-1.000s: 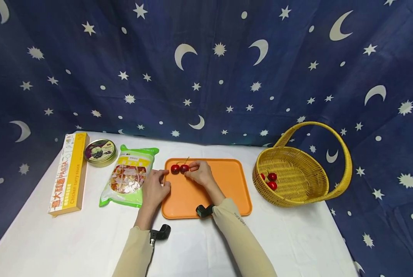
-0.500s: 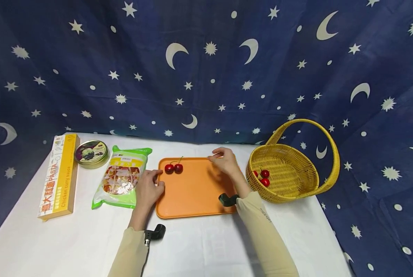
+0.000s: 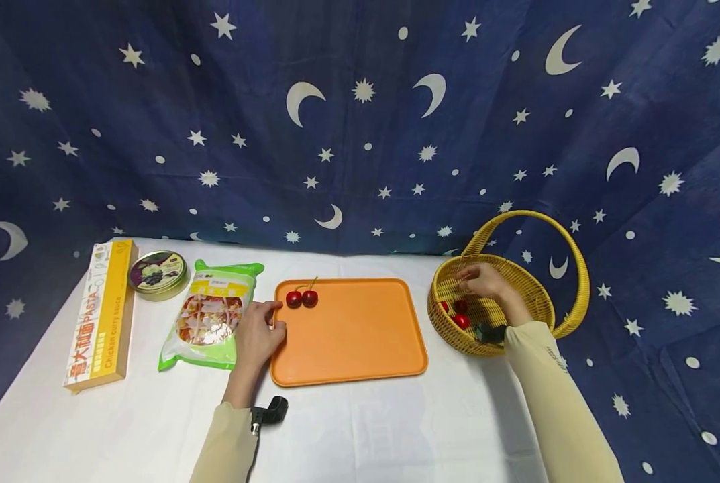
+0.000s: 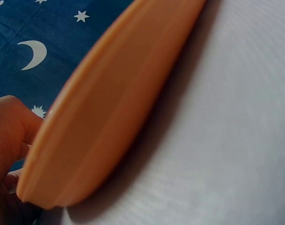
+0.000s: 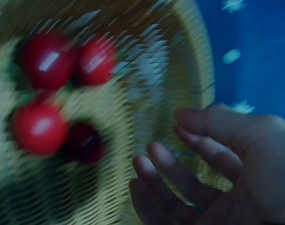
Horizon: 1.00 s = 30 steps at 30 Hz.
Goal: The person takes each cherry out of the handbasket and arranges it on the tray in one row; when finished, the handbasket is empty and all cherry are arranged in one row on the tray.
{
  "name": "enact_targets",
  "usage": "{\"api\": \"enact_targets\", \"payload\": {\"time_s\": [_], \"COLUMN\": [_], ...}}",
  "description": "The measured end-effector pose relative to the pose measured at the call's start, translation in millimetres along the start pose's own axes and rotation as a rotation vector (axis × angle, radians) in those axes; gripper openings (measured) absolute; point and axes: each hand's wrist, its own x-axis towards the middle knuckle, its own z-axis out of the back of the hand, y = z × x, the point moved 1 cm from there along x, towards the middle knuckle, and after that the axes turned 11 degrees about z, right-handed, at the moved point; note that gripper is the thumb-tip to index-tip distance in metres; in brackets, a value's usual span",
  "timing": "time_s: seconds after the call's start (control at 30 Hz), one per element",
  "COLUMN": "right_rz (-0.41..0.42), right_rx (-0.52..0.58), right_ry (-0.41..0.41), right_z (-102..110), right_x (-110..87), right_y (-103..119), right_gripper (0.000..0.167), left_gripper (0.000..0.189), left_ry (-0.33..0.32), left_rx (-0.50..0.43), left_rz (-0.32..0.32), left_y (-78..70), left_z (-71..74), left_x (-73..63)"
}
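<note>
My left hand (image 3: 257,333) is at the left rim of the orange tray (image 3: 360,335), its index finger and thumb touching the edge. In the left wrist view the tray's outer wall (image 4: 105,103) hides part of those fingers. Two dark red cherries (image 3: 302,298) with stems lie side by side in the tray's far left corner. My right hand (image 3: 486,282) reaches into the yellow wicker basket (image 3: 525,285), fingers spread and loosely bent, holding nothing. Several cherries (image 5: 41,126) lie on the basket's bottom, just beyond those fingertips in the blurred right wrist view.
Left of the tray lie a green-edged food bag (image 3: 211,315), a round tin (image 3: 157,274) and a long yellow-and-white pasta box (image 3: 103,315). The basket's tall handle (image 3: 580,268) arches up on its right. A blue star-and-moon curtain (image 3: 360,134) hangs behind the white-covered table (image 3: 360,429).
My right hand has let go of the cherry on the tray and moved right, across the tray and into the basket. My left hand has stayed at the tray's rim.
</note>
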Motion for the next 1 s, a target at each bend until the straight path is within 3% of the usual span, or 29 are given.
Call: {"api": "enact_targets", "payload": {"time_s": [0.17,0.3,0.43,0.6,0.83,1.0], "right_rz": [0.000,-0.022,-0.046,-0.109,0.008,0.064], "right_rx": [0.042,0.082,0.115,0.198,0.303,0.339], "right_ry": [0.171,0.209,0.193,0.063,-0.216,-0.269], "right_z": [-4.5,-6.4,-5.7,-2.7,-2.6,-29.5], "right_x": [-0.9,-1.5,-0.7,-0.8,4.5,16.6], "right_y": [-26.7,-34.5,-33.8,-19.5,27.3,71.3], "right_gripper": [0.033,0.031,0.026,0.027,0.038,0.043], "left_gripper": [0.034,0.035,0.035,0.035,0.036,0.036], "left_ry": [-0.002,0.031,0.044,0.057,0.059,0.052], "left_rx": [0.001,-0.002,0.003,-0.001,-0.001,0.000], "left_rz": [0.001,0.018,0.037,0.041,0.039,0.036], "left_y": [0.9,-0.7,-0.4,-1.8,-1.8,0.6], "left_z": [1.5,1.8,1.2,1.6,2.1,2.1], "left_x": [-1.6,0.0,1.9,3.5,4.2,2.5]}}
